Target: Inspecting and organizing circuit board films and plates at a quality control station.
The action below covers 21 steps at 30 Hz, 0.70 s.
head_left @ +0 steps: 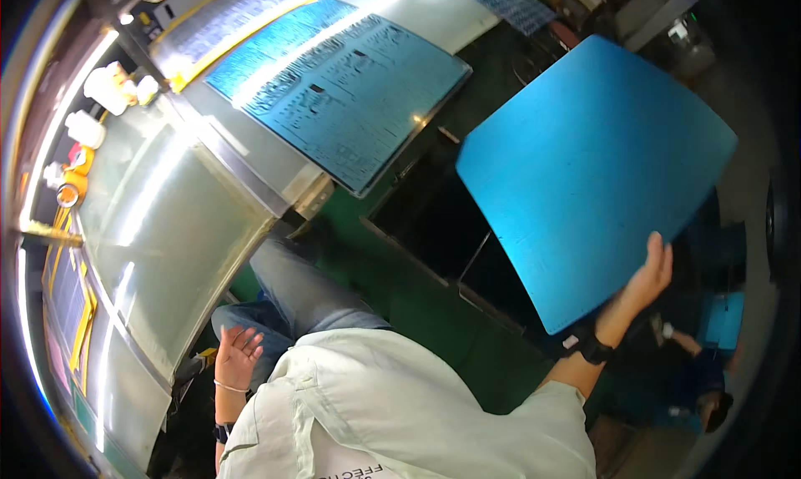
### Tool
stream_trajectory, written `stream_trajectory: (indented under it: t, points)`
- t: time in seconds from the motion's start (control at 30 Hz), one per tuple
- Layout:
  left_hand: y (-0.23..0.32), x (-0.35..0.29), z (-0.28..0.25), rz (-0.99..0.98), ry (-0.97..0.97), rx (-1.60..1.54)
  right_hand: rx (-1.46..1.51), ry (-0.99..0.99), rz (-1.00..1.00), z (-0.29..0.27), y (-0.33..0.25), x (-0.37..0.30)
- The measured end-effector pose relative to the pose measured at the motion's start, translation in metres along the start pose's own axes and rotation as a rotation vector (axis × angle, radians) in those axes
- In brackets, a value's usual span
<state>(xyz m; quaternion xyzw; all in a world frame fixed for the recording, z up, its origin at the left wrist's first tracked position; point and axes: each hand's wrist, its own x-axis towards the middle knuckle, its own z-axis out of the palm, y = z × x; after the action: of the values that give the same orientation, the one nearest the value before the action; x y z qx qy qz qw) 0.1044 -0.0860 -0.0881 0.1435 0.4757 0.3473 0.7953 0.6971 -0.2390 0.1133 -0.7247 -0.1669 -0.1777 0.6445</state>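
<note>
My right hand (649, 277) grips a large plain blue sheet (596, 162) by its lower right edge. The sheet is flat, stiff-looking and roughly rectangular, held up off to my right; some of that hand's fingers are hidden by it. Near my left thigh, my left hand (239, 358) is raised with the palm showing and the fingers loosely apart, holding nothing. Ahead of me, another blue panel (342, 87), covered in a dark fine pattern, lies on the far worktop, its near corner reaching past the worktop's edge.
A glass-topped table (167, 237) stands to my left, with white and orange bottles (79, 158) along its far side. A yellow-edged patterned panel (238, 24) lies at the back. Dark box-like units (434, 220) stand under the held sheet. Another person (705, 379) is at far right.
</note>
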Motion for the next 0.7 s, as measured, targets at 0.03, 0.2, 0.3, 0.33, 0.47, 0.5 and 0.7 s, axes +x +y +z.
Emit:
stream_trajectory:
  t: [0.03,0.2,0.3,0.33,0.47,0.5,0.7]
  points:
    - [0.003,-0.003,0.000,0.046,-0.004,-0.017,0.050,0.060,0.056,-0.004,-0.022,-0.007]
    - [0.013,-0.020,0.006,0.173,-0.079,0.122,0.667,-0.270,0.245,0.014,-0.063,-0.062]
    - [0.018,-0.034,0.017,0.255,-0.146,0.197,0.904,-0.841,0.304,0.052,-0.021,-0.072]
    - [0.020,-0.038,0.017,0.255,-0.189,0.206,0.990,-0.862,0.412,0.073,-0.027,-0.092]
    - [0.027,-0.070,0.024,0.385,-0.403,0.427,0.602,-0.881,0.617,0.144,-0.090,-0.194]
    - [0.026,-0.074,0.023,0.421,-0.471,0.474,0.933,-0.993,0.823,0.158,-0.097,-0.224]
    - [-0.003,-0.062,0.031,0.589,-0.476,0.066,0.645,-1.462,0.318,0.217,-0.057,-0.380]
